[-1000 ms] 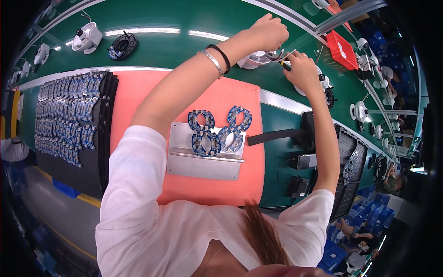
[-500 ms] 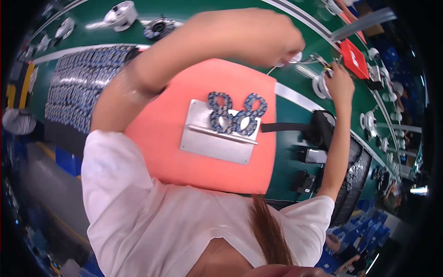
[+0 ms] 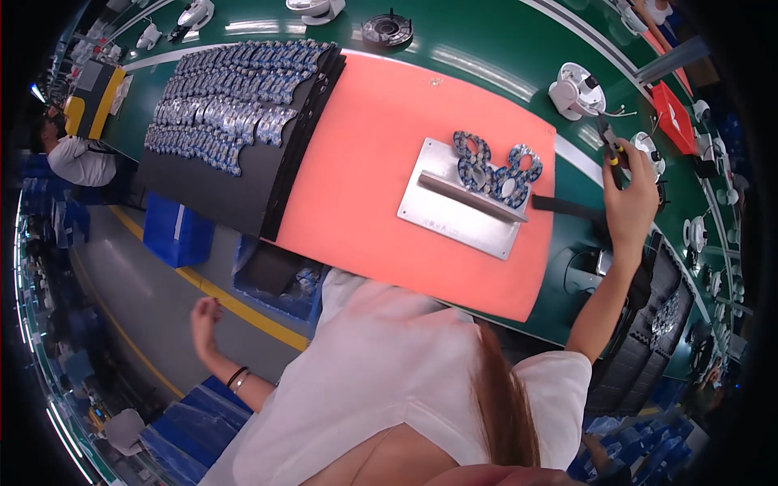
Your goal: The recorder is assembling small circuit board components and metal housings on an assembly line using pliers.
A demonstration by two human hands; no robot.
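Head view: a green counter (image 3: 450, 26) carries a salmon mat (image 3: 381, 146); at left, a black stack (image 3: 211, 188) bears rows of blue circuit boards (image 3: 219, 109), apparently yet to be handled. Right of the mat's middle stands a metal fixture (image 3: 458, 223), four ring-shaped boards (image 3: 493, 180) set out at its far side. The right hand (image 3: 632, 194) grasps yellow-and-black pliers (image 3: 612, 152) at far right, beside a white housing (image 3: 571, 97) whose loose wires suggest unfinished work. Near left, the left hand (image 3: 206, 320) hangs off the counter, its grip unclear.
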